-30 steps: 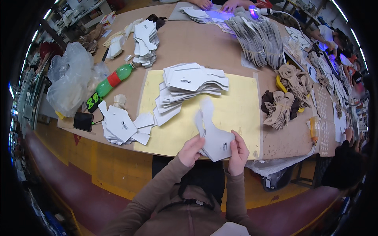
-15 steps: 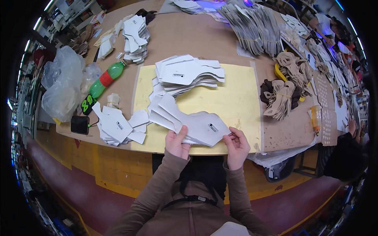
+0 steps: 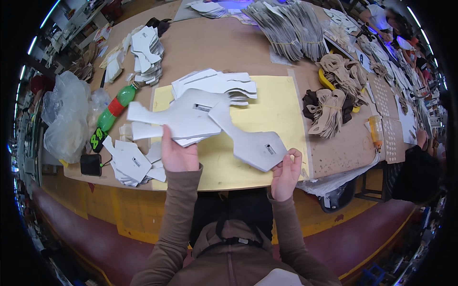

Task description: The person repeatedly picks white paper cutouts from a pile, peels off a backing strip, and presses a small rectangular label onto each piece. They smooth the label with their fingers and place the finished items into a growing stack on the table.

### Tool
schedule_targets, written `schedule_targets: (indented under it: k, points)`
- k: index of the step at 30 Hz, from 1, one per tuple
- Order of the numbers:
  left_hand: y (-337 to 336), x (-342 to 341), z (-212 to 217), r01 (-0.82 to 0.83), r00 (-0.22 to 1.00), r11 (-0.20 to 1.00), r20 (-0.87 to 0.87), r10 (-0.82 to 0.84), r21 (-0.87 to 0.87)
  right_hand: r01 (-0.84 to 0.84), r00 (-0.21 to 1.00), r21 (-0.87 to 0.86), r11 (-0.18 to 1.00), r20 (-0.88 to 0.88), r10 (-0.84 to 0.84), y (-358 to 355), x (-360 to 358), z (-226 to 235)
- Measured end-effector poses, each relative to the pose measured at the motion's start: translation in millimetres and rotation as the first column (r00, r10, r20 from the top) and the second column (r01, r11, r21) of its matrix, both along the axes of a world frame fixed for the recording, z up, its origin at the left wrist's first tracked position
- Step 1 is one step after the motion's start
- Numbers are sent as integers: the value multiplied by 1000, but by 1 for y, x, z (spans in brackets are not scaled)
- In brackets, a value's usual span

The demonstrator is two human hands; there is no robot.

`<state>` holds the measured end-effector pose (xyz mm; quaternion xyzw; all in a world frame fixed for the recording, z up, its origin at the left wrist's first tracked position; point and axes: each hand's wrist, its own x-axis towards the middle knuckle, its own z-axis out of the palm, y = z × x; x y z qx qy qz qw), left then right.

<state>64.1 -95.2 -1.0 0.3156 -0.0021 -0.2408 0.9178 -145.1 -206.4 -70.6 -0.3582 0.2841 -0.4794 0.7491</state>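
My left hand [image 3: 181, 156] is closed on a few overlapping white cut pieces [image 3: 183, 117], flat and curved, each with a small dark printed mark. Between the thumb and fingers of my right hand [image 3: 287, 174] is the corner of a single white cut piece [image 3: 260, 148], whose other end overlaps the left-hand ones. Beneath them lies a yellow sheet [image 3: 281, 105] taped to the table. A stack of similar white pieces [image 3: 210, 78] rests on the sheet's far part, partly covered by what I hold. Left of my left hand sits a smaller fanned pile of white pieces [image 3: 130, 162].
At left are a green bottle [image 3: 125, 97], clear plastic bags [image 3: 67, 119] and a black phone-like device [image 3: 90, 165]. Tied grey bundles [image 3: 286, 31] lie at the back. Beige bundles [image 3: 329, 112] and an orange bottle [image 3: 376, 131] are at right. Other people are beyond.
My left hand has moved left and up with several white pieces. My right hand now holds one piece apart from them. The view has shifted slightly.
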Motion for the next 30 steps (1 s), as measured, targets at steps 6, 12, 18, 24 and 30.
schedule_targets:
  k: [6,12,18,24,30]
  points:
    - [51,12,-1,-296,955,945,39,294,142,-211,943,-86,974,-280,180,-6,-4,0]
    - [115,23,-2,-485,874,864,47,483,136,-233,883,-335,913,-466,54,-3,8,10]
    - [131,19,-7,-411,911,908,-11,413,88,-534,626,-668,518,-724,-289,-7,-9,31]
    - [113,0,-33,-97,990,995,-104,95,-11,-753,470,-595,280,-785,-403,9,-17,26]
    - [90,-23,-47,151,971,967,-150,-184,-205,-660,494,-704,264,-671,-553,16,-5,5]
